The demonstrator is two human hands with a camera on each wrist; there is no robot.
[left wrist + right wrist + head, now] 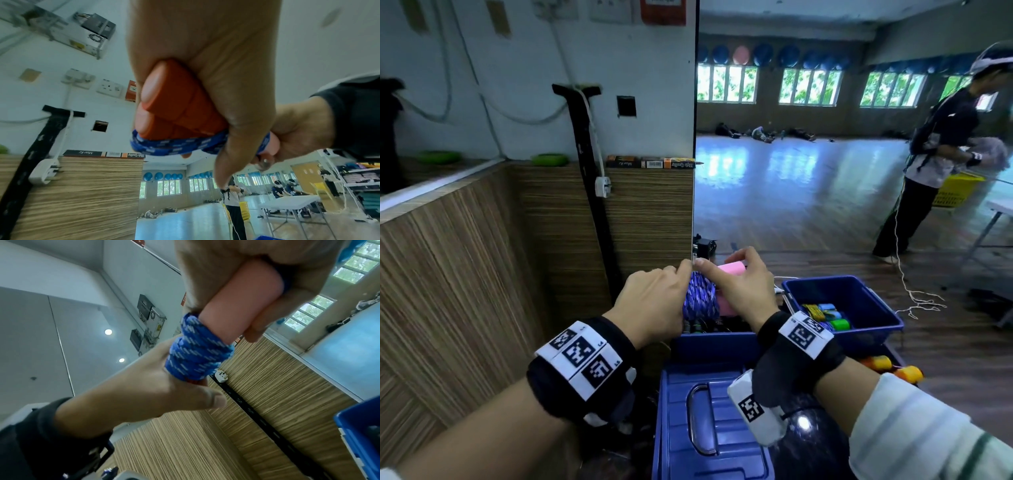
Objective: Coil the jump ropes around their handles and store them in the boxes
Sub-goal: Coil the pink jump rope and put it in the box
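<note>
A jump rope, its blue-and-white cord (700,301) coiled tightly round the pink handles (729,269), is held up between both hands over a blue box (709,341). My left hand (664,294) grips the left ends of the handles (180,104), which look orange-red in the left wrist view, next to the coil (174,146). My right hand (739,284) wraps round the bare pink handle (236,305) on the right side of the coil (197,350). The index fingertips of both hands meet on top of the coil. A second blue box (866,308) on the right holds several coiled ropes.
A blue lid (705,411) with a metal handle lies below my wrists. Orange handles (893,368) lie to the right of it. A wood-panelled wall (482,274) and a black stand (592,178) are on the left. A person (935,154) stands by a yellow basket (955,188).
</note>
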